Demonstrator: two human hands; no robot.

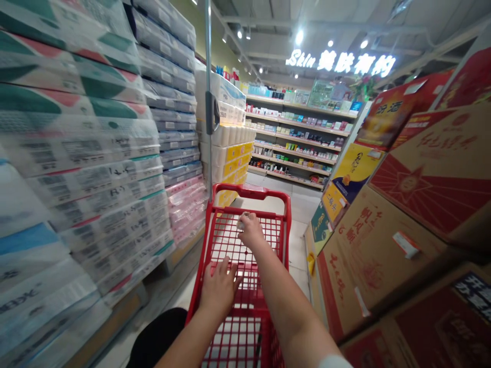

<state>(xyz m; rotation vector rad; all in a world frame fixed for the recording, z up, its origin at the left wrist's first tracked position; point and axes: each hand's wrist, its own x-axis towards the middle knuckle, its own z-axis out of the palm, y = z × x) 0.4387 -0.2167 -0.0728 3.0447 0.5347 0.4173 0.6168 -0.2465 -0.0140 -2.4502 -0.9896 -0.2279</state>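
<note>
A red plastic shopping cart with grid panels stands in front of me in the aisle. Over its grid, near the far end, my right hand is closed with the fingers bent; a small pale thing shows at the fingertips, too small to name. My left hand is lower and closer to me, above the cart's left side. Its fingers are stretched out and apart, and nothing is in them. No goods show on the upper grid.
Wrapped tissue packs are stacked high on pallets at left, beside a metal pole. Cardboard cartons pile up close on the right. Shelves of small boxes and bottles stand at the aisle's far end.
</note>
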